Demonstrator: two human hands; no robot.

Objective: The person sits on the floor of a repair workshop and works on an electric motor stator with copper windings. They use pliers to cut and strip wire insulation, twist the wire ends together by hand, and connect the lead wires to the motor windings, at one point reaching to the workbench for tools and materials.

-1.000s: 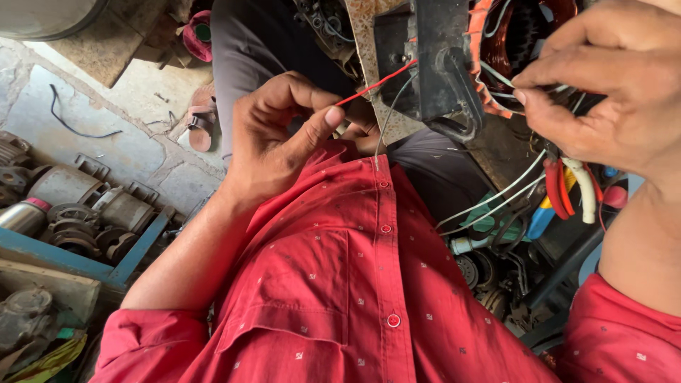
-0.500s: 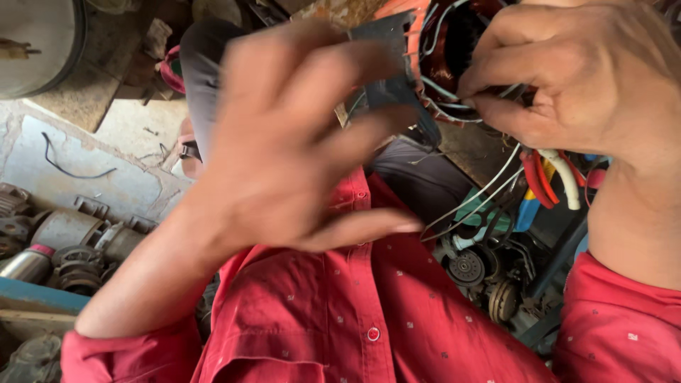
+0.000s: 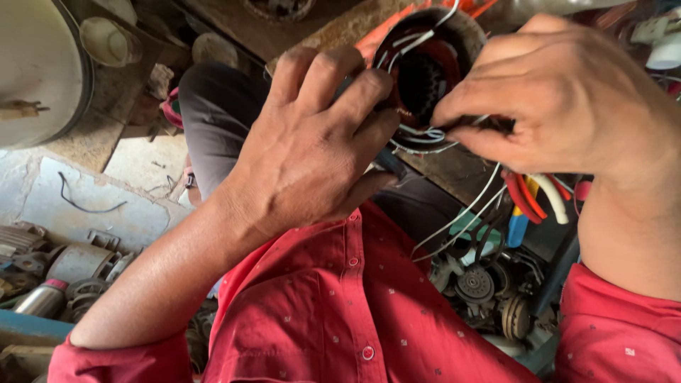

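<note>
The person in the red shirt (image 3: 340, 312) is holding a motor stator (image 3: 425, 78), round with dark windings and white and red leads, up over the lap between both hands. The left hand (image 3: 312, 149) is curling loosely against the stator's near side, fingers bent over its rim; whether it is actually gripping cannot be told. The right hand (image 3: 567, 99) is pinching closed on the white lead wires (image 3: 425, 135) at the stator's lower edge, while loose white wires (image 3: 468, 213) are hanging down toward motor parts (image 3: 482, 291) lying on the floor.
</note>
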